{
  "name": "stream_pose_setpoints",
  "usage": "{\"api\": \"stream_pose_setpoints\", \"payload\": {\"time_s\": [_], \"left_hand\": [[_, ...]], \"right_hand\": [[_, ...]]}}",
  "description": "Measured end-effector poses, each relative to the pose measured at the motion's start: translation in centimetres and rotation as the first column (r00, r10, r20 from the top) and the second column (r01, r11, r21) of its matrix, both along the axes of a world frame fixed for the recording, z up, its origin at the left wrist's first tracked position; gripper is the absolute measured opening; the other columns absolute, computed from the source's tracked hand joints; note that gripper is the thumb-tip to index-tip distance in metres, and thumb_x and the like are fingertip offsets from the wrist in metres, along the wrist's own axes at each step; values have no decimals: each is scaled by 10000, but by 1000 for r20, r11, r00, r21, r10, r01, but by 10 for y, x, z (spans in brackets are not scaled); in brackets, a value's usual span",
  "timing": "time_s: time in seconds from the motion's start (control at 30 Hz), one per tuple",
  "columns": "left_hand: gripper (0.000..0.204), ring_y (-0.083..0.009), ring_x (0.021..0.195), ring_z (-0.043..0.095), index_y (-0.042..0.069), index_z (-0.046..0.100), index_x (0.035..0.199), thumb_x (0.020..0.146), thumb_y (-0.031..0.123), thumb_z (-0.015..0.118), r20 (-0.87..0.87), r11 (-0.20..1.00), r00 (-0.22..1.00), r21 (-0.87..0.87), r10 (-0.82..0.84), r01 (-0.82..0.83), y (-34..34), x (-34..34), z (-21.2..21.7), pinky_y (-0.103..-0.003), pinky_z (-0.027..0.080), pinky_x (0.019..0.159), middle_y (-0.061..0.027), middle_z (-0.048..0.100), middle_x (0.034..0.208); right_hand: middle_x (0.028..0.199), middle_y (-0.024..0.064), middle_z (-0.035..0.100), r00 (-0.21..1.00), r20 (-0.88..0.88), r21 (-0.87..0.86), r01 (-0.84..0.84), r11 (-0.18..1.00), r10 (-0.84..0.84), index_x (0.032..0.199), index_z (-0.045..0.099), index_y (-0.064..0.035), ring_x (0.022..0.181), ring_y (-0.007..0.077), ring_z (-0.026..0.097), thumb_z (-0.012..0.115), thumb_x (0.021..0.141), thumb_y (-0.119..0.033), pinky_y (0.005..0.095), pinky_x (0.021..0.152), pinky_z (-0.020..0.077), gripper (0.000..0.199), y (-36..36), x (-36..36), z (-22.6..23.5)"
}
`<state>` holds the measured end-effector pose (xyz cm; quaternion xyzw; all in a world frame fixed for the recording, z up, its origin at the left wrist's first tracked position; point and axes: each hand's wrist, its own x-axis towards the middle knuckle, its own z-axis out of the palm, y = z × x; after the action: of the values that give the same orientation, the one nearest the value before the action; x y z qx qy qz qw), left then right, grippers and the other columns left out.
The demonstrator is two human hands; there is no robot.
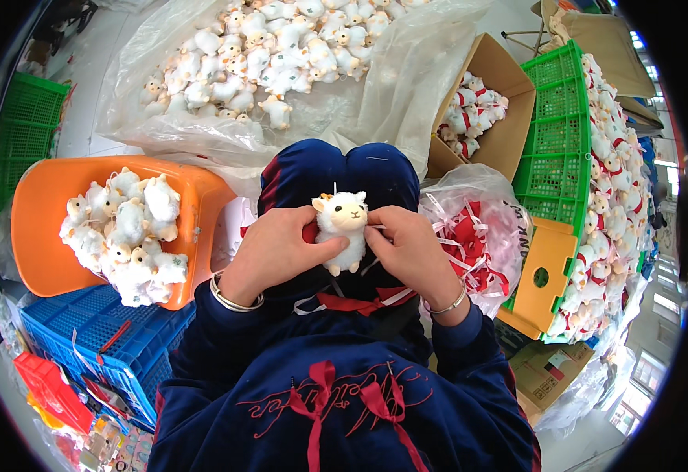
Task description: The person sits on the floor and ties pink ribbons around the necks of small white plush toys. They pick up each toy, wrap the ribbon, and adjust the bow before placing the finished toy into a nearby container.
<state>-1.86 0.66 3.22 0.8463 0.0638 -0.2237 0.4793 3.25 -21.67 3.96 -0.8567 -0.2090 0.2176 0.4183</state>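
Note:
A small white plush sheep (342, 228) with a cream face sits upright over my lap, facing up toward me. My left hand (275, 250) is closed on its side, thumb across the body. Some red cloth shows by the left fingers, mostly hidden. At the other side of the sheep's neck, my right hand (415, 250) pinches the end of a thin white ribbon (377, 227). More red cloth pieces with white ribbons (352, 303) lie across my lap below the toy.
An orange chair (41, 228) at left bears several plush sheep, beside blue crates (100, 315). A large pile of them (273, 47) lies on plastic sheeting ahead. At right stand a cardboard box (505, 118), a bag of red cloths (470, 244) and a full green crate (552, 149).

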Motion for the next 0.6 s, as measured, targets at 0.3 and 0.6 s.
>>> {"api": "stream_pose_setpoints", "payload": {"time_s": [0.3, 0.6], "left_hand": [[433, -136, 689, 619, -29, 729, 998, 820, 351, 836, -74, 999, 997, 25, 36, -34, -1, 4, -3, -305, 492, 661, -80, 691, 781], [354, -45, 664, 527, -18, 711, 862, 886, 318, 819, 26, 979, 984, -107, 177, -174, -6, 37, -1, -252, 438, 605, -13, 631, 695]], "right_hand": [[821, 165, 711, 999, -29, -125, -26, 992, 22, 922, 721, -14, 742, 357, 695, 696, 922, -160, 407, 642, 530, 148, -15, -2, 4], [845, 99, 654, 945, 323, -74, -26, 997, 48, 856, 694, -58, 838, 313, 639, 699, 875, -112, 412, 712, 503, 57, 2, 34, 2]]}}
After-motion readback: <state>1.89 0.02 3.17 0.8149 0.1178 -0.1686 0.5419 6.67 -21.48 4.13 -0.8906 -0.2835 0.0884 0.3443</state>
